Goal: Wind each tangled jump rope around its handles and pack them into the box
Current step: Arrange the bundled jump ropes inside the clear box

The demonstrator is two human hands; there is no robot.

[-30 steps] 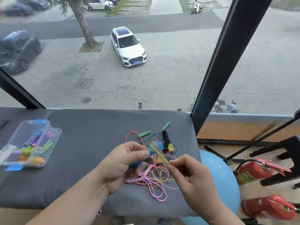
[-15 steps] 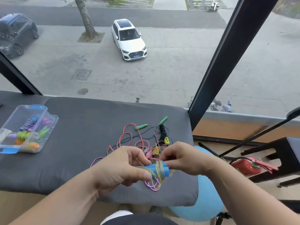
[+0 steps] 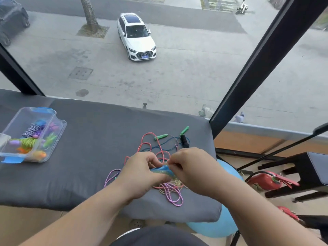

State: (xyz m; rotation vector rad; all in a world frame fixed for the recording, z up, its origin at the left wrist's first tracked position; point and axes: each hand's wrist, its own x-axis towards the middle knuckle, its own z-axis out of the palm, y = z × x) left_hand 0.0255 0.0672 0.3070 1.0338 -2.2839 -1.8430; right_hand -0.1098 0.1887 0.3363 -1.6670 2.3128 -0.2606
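My left hand (image 3: 142, 176) grips blue handles (image 3: 164, 170) with yellowish rope wound round them. My right hand (image 3: 192, 172) pinches that yellow rope just right of the handles. Under and around both hands lies a tangle of ropes on the grey cushion (image 3: 85, 150): a pink rope (image 3: 149, 146), a purple-white rope (image 3: 173, 195), a blue rope (image 3: 166, 148) with a black handle (image 3: 184, 140), and two green handles (image 3: 160, 136). At the far left stands the clear plastic box (image 3: 53, 139) holding several wound ropes.
The cushion's right edge drops off near a blue ball (image 3: 218, 228). Red fire extinguishers (image 3: 262, 181) and a black stool (image 3: 308, 171) stand on the floor to the right. A window with a black frame bar (image 3: 257, 63) lies behind the cushion.
Both hands stay together over the tangle. My right hand has moved round the blue handles with the yellow rope, and more of the rope now sits on the handles. The view has tilted.
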